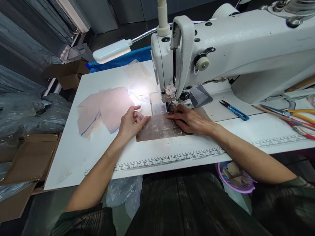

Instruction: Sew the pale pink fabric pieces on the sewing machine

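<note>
A white sewing machine (177, 59) stands over the table, its presser foot (169, 106) lowered close to the bed. In front of the foot lies a brown, see-through sheet (157, 129) with creases across it. My left hand (133, 122) is at the sheet's left edge, thumb and forefinger apart, nothing visible between them. Just right of the foot, my right hand (188, 119) rests over the sheet, fingers bent and tips close together; whatever they may pinch is hidden. Left of my left hand lie pale pink fabric pieces (105, 106) with blue edges.
A lit lamp (112, 50) hangs over the table (71, 147). To the right lie blue thread snips (234, 110) and yellow-handled scissors (301, 114). A printed ruler (159, 161) runs along the front edge. Below are a purple basket (246, 189) and, at left, cardboard boxes (31, 157).
</note>
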Tool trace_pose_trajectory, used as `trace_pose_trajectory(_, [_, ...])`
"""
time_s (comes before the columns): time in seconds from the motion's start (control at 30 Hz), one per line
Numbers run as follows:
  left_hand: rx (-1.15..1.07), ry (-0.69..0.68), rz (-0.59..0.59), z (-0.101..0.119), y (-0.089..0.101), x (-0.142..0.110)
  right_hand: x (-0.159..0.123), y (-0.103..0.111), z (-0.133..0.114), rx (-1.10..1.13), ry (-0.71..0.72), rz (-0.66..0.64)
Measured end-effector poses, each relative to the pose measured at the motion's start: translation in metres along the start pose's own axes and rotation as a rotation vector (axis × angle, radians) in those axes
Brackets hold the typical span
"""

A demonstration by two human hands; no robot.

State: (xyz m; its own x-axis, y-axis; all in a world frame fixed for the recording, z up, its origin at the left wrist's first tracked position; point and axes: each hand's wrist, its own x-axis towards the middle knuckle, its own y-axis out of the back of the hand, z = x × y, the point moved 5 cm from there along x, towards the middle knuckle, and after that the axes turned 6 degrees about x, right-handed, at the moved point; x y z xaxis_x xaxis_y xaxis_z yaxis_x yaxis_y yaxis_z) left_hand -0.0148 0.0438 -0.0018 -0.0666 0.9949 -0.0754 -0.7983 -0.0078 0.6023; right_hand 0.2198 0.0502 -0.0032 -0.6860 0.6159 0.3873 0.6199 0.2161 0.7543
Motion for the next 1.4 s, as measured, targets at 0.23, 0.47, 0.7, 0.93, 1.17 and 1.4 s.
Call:
trace_pose_trajectory(0.23, [-0.009,-0.018,-0.018,0.0,0.005,-0.001,0.0,-0.002,-0.003,0.009,-0.037,-0.016])
trace_pose_trajectory(0.47, [-0.094,0.022,-0.049,0.006,0.007,-0.005,0.0,0.002,-0.002,0.042,-0.048,-0.007])
trace_pose_trajectory(0.7, [-0.096,0.028,-0.063,0.006,0.006,-0.005,-0.001,0.005,-0.003,0.072,-0.071,-0.018])
trace_pose_trajectory(0.93, [-0.119,0.047,-0.083,0.005,0.007,-0.004,-0.006,0.011,0.0,0.096,-0.121,-0.022])
trace_pose_trajectory(1.17, [-0.119,0.038,-0.072,0.005,0.006,-0.004,-0.006,0.0,-0.002,0.025,-0.072,-0.051])
trace_pose_trajectory(1.4, [-0.13,0.043,-0.086,0.004,0.007,-0.002,-0.006,0.009,-0.014,0.122,-0.008,-0.119])
